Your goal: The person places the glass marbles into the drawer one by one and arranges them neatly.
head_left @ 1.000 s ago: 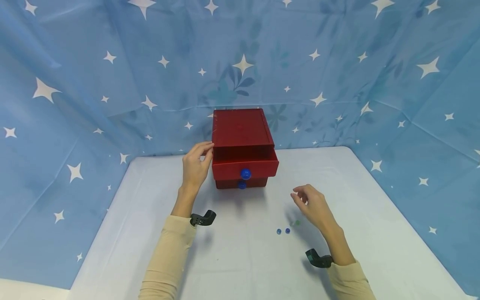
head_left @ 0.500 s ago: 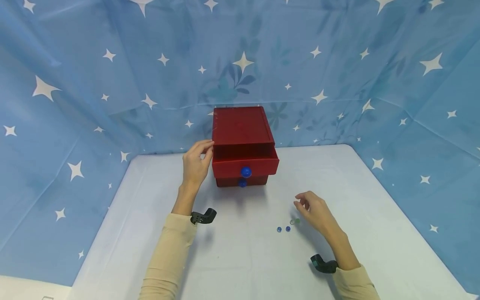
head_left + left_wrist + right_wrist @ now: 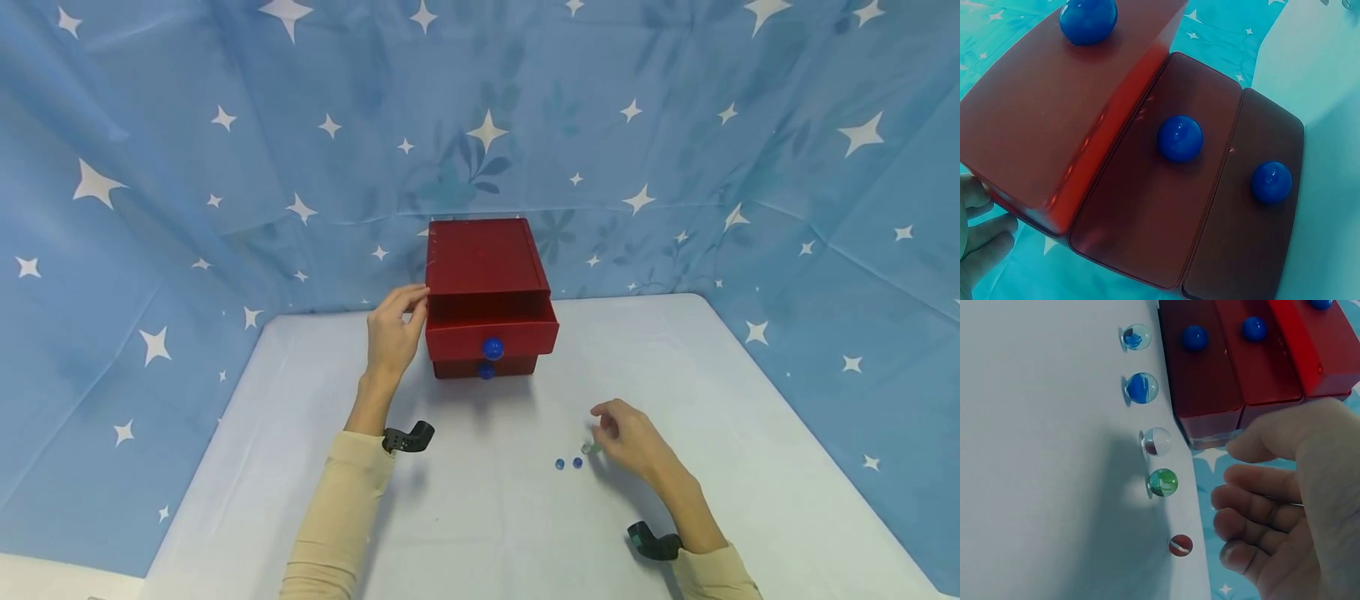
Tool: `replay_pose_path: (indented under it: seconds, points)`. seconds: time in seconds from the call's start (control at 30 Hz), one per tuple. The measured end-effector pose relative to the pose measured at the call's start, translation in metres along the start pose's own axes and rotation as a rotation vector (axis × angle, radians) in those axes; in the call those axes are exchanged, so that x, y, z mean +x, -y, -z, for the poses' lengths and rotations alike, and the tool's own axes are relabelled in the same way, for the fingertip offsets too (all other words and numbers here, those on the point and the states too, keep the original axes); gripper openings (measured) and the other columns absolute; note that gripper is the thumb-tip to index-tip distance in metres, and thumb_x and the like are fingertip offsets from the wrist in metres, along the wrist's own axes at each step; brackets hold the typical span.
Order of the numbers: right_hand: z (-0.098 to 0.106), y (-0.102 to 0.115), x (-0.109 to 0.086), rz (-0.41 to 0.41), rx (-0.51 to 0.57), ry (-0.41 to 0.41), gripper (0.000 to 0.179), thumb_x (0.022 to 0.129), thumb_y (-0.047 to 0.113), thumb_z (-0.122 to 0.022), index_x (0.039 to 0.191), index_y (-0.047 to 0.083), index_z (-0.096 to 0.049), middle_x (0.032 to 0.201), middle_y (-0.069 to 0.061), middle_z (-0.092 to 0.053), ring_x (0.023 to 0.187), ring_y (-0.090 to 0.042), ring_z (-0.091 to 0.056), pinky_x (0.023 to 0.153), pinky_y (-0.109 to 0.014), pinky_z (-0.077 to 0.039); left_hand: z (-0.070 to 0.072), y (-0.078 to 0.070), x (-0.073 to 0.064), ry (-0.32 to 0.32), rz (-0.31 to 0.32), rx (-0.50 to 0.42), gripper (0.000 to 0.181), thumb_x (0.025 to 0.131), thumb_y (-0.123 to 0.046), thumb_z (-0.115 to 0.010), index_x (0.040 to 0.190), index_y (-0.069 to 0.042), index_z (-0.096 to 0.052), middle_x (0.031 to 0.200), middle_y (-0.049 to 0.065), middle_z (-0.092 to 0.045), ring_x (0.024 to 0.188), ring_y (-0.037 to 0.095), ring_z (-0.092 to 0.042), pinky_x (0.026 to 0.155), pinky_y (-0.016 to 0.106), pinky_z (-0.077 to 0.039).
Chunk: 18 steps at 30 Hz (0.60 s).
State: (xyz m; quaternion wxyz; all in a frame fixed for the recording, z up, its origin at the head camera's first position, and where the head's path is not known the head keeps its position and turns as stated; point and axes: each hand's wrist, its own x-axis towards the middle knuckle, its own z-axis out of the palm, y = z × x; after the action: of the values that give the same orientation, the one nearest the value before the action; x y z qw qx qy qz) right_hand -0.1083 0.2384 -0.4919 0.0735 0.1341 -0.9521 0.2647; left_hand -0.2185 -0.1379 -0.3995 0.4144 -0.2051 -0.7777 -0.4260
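Note:
A red drawer cabinet (image 3: 487, 254) with round blue knobs stands at the back of the table. Its top drawer (image 3: 1029, 119) is pulled out; the two lower ones are closed. My left hand (image 3: 393, 337) touches the cabinet's left side, its fingers almost straight. In front of the cabinet and to its right, my right hand (image 3: 633, 442) hovers with loosely bent fingers, holding nothing. Below it lie several glass marbles: a light blue one (image 3: 1137, 337), a dark blue one (image 3: 1142, 388), a clear one (image 3: 1157, 442), a green one (image 3: 1164, 482) and a red one (image 3: 1180, 545), hidden in the head view.
A white cloth covers the table (image 3: 465, 533). Blue star-printed curtain fabric (image 3: 315, 167) hangs behind the table and along both its sides. The cabinet stands close to the rear fabric.
My right hand has come down and nearer to me, towards the green and clear marbles. The left hand keeps its place at the cabinet, and the drawer has not moved.

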Motion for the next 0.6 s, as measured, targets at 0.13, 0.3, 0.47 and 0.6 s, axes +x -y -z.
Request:
replay_pose_path:
  seconds: [0.13,0.3,0.47,0.6]
  points:
    - [0.0006,-0.0012,-0.0018,-0.028,0.004,0.065,0.028,0.088,0.014,-0.070,0.113,0.002,-0.068,0.089,0.000,-0.063,0.078,-0.010,-0.053,0.068,-0.027,-0.050,0.0001,-0.0006,0.0002,0.001,-0.003,0.000,0.018,0.093,-0.002,-0.066,0.108,0.001,-0.076,0.109,0.014,-0.075,0.085,0.026,-0.074,0.078,0.036,-0.063]
    - [0.0004,-0.0018,-0.0027,-0.048,0.004,0.132,0.033,0.086,0.017,-0.071,0.115,0.002,-0.067,0.092,-0.001,-0.063,0.081,-0.011,-0.053,0.070,-0.028,-0.050,0.0009,-0.0007,-0.0001,0.008,-0.001,0.001,0.018,0.094,-0.002,-0.065,0.108,0.000,-0.076,0.109,0.014,-0.075,0.086,0.025,-0.073,0.079,0.032,-0.062]
    - [-0.0006,-0.0034,-0.0036,-0.048,-0.011,0.167,0.035,0.084,0.016,-0.072,0.115,0.002,-0.067,0.094,-0.001,-0.063,0.083,-0.012,-0.055,0.073,-0.030,-0.052,0.0005,-0.0008,-0.0006,0.010,0.002,-0.002,0.019,0.094,-0.003,-0.066,0.109,0.000,-0.076,0.110,0.013,-0.075,0.086,0.025,-0.074,0.079,0.033,-0.062]
    - [-0.0016,-0.0047,-0.0040,-0.042,-0.014,0.172,0.031,0.083,0.013,-0.073,0.111,0.002,-0.068,0.093,-0.001,-0.063,0.085,-0.013,-0.057,0.075,-0.033,-0.054,0.0008,-0.0006,-0.0002,0.018,0.006,-0.003,0.019,0.095,-0.004,-0.064,0.110,0.001,-0.075,0.111,0.014,-0.075,0.088,0.026,-0.074,0.081,0.034,-0.062]
